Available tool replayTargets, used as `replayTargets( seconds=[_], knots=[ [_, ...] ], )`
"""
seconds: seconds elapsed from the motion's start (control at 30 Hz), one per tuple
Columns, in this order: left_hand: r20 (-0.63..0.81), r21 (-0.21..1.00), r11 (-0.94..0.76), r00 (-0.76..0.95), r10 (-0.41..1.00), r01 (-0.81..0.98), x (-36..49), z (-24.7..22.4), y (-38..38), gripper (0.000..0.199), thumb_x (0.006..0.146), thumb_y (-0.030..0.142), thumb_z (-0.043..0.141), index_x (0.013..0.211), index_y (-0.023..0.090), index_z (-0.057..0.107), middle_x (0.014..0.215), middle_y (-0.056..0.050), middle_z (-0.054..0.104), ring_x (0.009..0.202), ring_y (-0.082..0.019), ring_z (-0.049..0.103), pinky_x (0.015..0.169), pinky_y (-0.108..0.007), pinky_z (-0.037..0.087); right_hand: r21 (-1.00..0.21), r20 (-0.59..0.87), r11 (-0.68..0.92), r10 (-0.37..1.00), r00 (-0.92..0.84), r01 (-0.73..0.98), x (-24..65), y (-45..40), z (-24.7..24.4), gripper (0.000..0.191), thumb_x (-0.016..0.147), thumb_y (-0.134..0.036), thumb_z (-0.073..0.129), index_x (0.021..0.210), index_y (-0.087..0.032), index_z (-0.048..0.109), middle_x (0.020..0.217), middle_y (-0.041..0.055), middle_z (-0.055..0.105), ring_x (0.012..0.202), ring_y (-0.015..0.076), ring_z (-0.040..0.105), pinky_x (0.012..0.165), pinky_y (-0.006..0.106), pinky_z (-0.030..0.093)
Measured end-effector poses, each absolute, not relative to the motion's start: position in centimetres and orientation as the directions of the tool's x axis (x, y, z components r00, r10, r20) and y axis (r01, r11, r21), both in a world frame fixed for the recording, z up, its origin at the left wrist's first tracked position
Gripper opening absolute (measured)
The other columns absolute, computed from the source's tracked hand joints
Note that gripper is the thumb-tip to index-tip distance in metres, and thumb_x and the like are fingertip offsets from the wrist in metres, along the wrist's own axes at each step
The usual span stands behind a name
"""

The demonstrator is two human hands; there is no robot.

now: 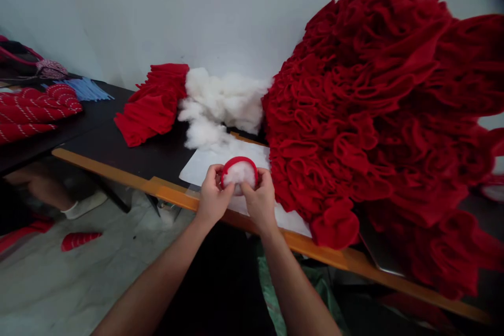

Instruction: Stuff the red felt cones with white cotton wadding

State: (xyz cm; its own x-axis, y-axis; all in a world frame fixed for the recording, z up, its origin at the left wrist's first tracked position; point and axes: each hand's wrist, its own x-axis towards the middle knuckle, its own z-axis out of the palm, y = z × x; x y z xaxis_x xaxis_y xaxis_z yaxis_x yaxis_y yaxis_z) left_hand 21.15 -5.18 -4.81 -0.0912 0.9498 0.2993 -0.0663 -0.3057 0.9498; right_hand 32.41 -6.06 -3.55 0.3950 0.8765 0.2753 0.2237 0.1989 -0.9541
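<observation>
A red-rimmed round fabric piece [239, 160] with white stuffing inside is held between my two hands over the table's front edge. On its left side, my left hand [215, 191] grips it with bent fingers, thumb near the stuffing. My right hand [258, 194] closes on the right side, its thumb also at the stuffing. Beneath lies a white sheet [192, 169]. Fluffy white stuffing [224, 100] is heaped behind it, against the wall.
A huge pile of folded red fabric [354, 105] rises on the right. A smaller red stack [157, 102] sits left of the stuffing. Red striped pieces [35, 110] lie far left; another striped piece [81, 241] is on the floor. A person's leg [51, 189] shows below.
</observation>
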Motion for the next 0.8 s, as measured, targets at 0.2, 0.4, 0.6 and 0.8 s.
replayTargets(
  seconds=[0.2, 0.4, 0.6, 0.8],
  knots=[
    [0.361, 0.931, -0.328, -0.255, 0.897, 0.162, 21.6, -5.3, -4.9, 0.023, 0.062, 0.007, 0.053, 0.08, 0.019, 0.045, 0.071, 0.004, 0.046, 0.062, -0.01, 0.045, 0.062, -0.023, 0.04, -0.921, 0.36, 0.193, 0.75, 0.554, 0.338, 32.1, -5.8, -4.0, 0.019, 0.057, -0.019, 0.048, 0.075, -0.021, 0.044, 0.071, -0.004, 0.043, 0.067, 0.0136, 0.043, 0.066, 0.028, 0.038],
    [0.368, 0.93, -0.367, 0.081, 0.926, -0.025, 19.6, -4.1, -5.4, 0.034, 0.075, 0.028, 0.059, 0.105, 0.02, 0.045, 0.094, -0.003, 0.053, 0.075, -0.012, 0.054, 0.063, -0.023, 0.045, -0.919, 0.365, 0.254, 0.837, 0.407, 0.302, 33.1, -6.5, -5.1, 0.021, 0.061, -0.018, 0.051, 0.08, -0.021, 0.044, 0.076, -0.0029, 0.044, 0.067, 0.0136, 0.045, 0.059, 0.026, 0.041],
    [0.653, 0.67, -0.61, 0.056, 0.755, 0.422, 19.2, -4.5, -5.4, 0.016, 0.079, 0.014, 0.047, 0.093, 0.018, 0.052, 0.084, -0.003, 0.055, 0.076, -0.015, 0.053, 0.069, -0.026, 0.044, -0.825, 0.506, 0.415, 0.844, 0.177, 0.383, 33.1, -7.4, -3.8, 0.036, 0.068, -0.021, 0.06, 0.103, -0.021, 0.049, 0.099, 0.0036, 0.054, 0.093, 0.0181, 0.053, 0.081, 0.032, 0.045],
    [0.685, 0.631, -0.585, -0.012, 0.729, 0.509, 19.9, -5.0, -6.1, 0.025, 0.064, 0.006, 0.047, 0.085, 0.021, 0.049, 0.078, -0.001, 0.053, 0.071, -0.016, 0.053, 0.065, -0.027, 0.042, -0.768, 0.582, 0.306, 0.701, 0.413, 0.562, 32.8, -6.8, -3.9, 0.03, 0.058, -0.012, 0.043, 0.084, -0.019, 0.056, 0.078, 0.0017, 0.061, 0.074, 0.0179, 0.056, 0.069, 0.03, 0.044]
  ],
)
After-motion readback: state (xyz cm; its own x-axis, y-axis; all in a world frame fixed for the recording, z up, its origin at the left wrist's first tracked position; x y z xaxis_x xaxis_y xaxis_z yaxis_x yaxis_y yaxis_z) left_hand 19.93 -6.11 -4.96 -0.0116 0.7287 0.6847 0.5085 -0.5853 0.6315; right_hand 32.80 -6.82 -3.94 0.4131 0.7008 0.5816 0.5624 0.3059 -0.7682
